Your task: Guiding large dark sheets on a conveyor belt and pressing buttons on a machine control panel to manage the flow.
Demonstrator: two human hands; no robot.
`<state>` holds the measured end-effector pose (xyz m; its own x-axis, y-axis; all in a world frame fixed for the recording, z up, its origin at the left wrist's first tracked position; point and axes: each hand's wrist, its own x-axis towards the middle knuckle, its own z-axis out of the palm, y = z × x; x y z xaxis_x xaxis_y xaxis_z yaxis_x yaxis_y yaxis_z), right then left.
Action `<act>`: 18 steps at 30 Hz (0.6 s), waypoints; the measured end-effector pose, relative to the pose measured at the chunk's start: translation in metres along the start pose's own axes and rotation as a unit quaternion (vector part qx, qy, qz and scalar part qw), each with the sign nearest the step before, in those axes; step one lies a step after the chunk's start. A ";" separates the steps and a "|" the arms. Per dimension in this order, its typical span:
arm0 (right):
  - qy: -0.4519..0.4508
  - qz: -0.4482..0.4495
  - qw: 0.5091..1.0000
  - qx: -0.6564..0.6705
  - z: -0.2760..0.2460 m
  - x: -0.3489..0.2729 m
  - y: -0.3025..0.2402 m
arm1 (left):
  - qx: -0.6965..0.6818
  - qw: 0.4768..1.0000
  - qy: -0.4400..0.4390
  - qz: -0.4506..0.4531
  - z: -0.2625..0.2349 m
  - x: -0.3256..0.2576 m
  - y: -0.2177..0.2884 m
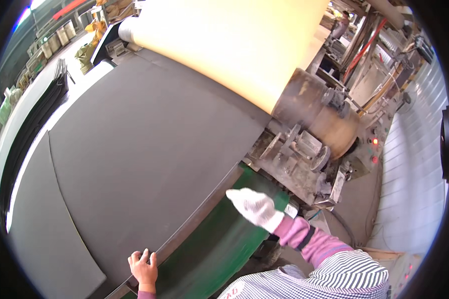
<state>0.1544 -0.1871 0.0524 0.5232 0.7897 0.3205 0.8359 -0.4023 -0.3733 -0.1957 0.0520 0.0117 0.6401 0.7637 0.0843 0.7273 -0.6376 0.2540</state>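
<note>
A large dark grey sheet (144,149) lies flat across the machine bed, running under a big cream-coloured roller (234,45). My left hand (143,267), bare, presses its fingers on the near edge of the sheet where it meets the green conveyor belt (219,244). My right hand (254,207) wears a white glove and hovers with fingers together over the green belt, close to the sheet's right corner, holding nothing. A pink sleeve and striped cloth cover my right arm.
The roller's rusty metal end and drive parts (314,124) sit right of the sheet, with red indicator lights (374,142) beyond. A stack of dark sheets (40,109) lies at the left. Sacks and containers (85,52) stand far left. Another person (341,25) stands at the top right.
</note>
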 end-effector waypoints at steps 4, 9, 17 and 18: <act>-0.078 0.074 0.990 0.093 -0.036 -0.092 -0.009 | -0.002 1.000 0.007 0.011 0.023 0.029 0.049; -0.096 0.191 0.965 0.150 -0.082 -0.178 -0.012 | -0.020 0.998 0.007 0.051 0.031 0.049 0.103; 0.033 0.152 0.988 -0.003 -0.152 -0.218 0.091 | 0.044 0.987 -0.107 0.110 0.070 0.082 0.169; 0.077 0.233 0.969 0.022 -0.188 -0.220 0.100 | 0.066 0.970 -0.104 0.211 0.103 0.099 0.147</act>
<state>0.1541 -0.4884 0.1079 0.8639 0.4469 0.2320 0.4962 -0.6767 -0.5439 0.0003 0.0238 -0.0414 0.9139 0.4034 -0.0452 0.4059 -0.9071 0.1117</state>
